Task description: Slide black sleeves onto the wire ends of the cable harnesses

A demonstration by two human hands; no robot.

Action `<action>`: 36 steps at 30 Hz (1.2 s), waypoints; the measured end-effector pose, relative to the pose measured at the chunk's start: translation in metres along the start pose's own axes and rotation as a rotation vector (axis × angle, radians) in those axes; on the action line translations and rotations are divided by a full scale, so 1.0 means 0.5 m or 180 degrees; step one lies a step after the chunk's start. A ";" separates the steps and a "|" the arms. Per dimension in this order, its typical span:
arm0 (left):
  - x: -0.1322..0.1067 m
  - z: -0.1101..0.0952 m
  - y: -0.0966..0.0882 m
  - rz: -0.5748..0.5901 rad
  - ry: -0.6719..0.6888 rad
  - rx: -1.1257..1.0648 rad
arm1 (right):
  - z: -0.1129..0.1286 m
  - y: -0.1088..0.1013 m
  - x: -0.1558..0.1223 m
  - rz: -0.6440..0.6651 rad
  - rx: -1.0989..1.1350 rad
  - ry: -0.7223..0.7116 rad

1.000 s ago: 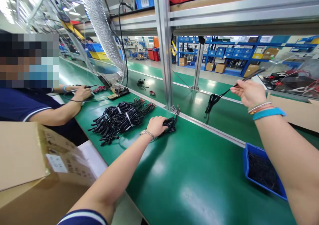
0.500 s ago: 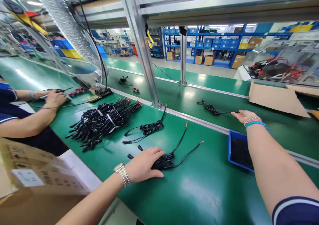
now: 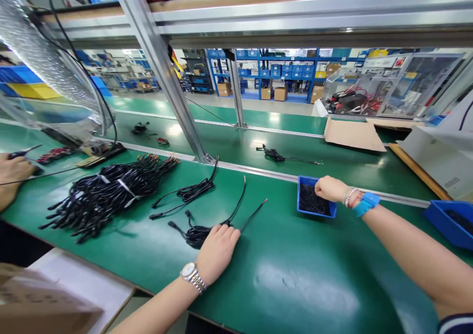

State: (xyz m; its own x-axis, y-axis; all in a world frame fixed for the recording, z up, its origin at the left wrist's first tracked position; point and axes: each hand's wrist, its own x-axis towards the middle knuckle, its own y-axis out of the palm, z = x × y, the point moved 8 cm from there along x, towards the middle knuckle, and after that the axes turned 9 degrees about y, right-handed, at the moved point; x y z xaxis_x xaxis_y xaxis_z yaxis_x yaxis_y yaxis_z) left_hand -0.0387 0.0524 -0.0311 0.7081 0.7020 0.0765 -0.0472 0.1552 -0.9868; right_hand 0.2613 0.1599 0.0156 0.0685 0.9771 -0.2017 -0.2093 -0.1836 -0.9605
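Observation:
My left hand (image 3: 219, 249) is closed over the right end of a coiled black cable (image 3: 197, 235) on the green table, its fingertips tucked downward. Two connector ends stick out on the cable's left, and two stripped wire ends reach up and right past my fingers. My right hand (image 3: 330, 189) is at the right side of a small blue bin (image 3: 317, 215) of thin black pieces. Its fingers are curled together over the bin, and whatever they hold is hidden. Another coiled cable (image 3: 195, 191) lies beyond my left hand.
A big tied bundle of black cables (image 3: 111, 186) lies at left, near another person's hand (image 3: 15, 176). One coiled cable (image 3: 273, 154) rests on the far strip behind a metal rail. An upright post (image 3: 173, 87), cardboard (image 3: 353, 134) and a second blue bin (image 3: 449, 225) stand around.
My right hand has moved from beside the cable on the far strip to the blue bin, and its fingers have closed. My left hand, spread over its cable before, has curled in. The view has turned right.

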 end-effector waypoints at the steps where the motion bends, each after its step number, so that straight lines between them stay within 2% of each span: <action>1: -0.007 -0.009 0.002 0.0000 0.0027 -0.0050 | 0.002 0.012 -0.007 -0.0018 -0.0237 0.0012; 4: -0.022 -0.030 0.008 0.0004 0.0010 -0.0278 | 0.016 0.034 -0.012 -0.0107 -0.0748 0.0006; 8: -0.026 -0.028 0.018 0.0137 -0.0353 -0.0561 | 0.037 0.045 -0.012 -0.0184 -0.0987 -0.0125; 12: 0.018 -0.029 0.017 0.0291 -0.0685 -0.0854 | 0.043 0.048 -0.017 -0.0272 -0.0912 -0.0220; 17: 0.107 -0.020 0.019 0.0160 -0.1110 -0.1971 | 0.033 0.034 -0.023 -0.0331 -0.0478 -0.0265; 21: 0.136 -0.032 0.019 0.0134 -0.0928 -0.2772 | 0.021 0.013 -0.032 -0.0389 0.0176 -0.0368; 24: 0.136 -0.055 0.009 0.0000 -0.0857 -0.4175 | 0.006 0.005 -0.034 -0.0377 0.0778 -0.0368; 27: 0.147 -0.070 -0.008 -0.0244 -0.0994 -0.5397 | 0.001 0.008 -0.036 -0.0254 0.1393 -0.0302; 29: 0.162 -0.070 -0.015 -0.0433 -0.1128 -0.5623 | 0.016 0.011 -0.045 -0.0190 0.1765 -0.0315; 31: 0.178 -0.065 -0.021 -0.0782 -0.1223 -0.5806 | 0.051 0.014 -0.061 -0.0156 0.2038 -0.0391; 34: 0.188 -0.057 -0.022 -0.1315 -0.1265 -0.6139 | 0.129 0.024 -0.095 -0.0100 0.2542 -0.0615; 36: 0.185 -0.055 -0.015 -0.1484 -0.1288 -0.6409 | 0.180 0.034 -0.114 -0.0110 0.3048 -0.0763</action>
State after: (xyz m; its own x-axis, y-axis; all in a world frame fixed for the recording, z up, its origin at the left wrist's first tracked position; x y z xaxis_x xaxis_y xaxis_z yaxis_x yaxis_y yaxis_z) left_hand 0.0463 0.0969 -0.0203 0.2705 0.9614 0.0502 0.8869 -0.2691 0.3755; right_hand 0.1664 0.1109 0.0281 -0.0877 0.9957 -0.0307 -0.9192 -0.0928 -0.3827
